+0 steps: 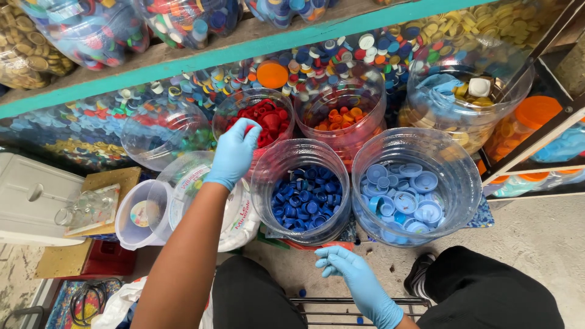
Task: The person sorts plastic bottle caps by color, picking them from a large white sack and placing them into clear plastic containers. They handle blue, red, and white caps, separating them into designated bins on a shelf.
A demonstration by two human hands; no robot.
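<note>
Blue-gloved left hand [234, 152]: fingers pinched together over the clear jar of red caps [267, 119], contents of the pinch not discernible. Blue-gloved right hand [347, 268]: loosely curled, empty, low in front of the jar of dark blue caps [306, 196]. Adjacent: jar of light blue caps [405, 195], jar of orange caps [341, 117].

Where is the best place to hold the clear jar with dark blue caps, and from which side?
Probably the open rim of the jar: come from above and hook fingers over its near edge. It stands upright, wide-mouthed, and neighbouring jars crowd its sides, so only the top is free.
</note>
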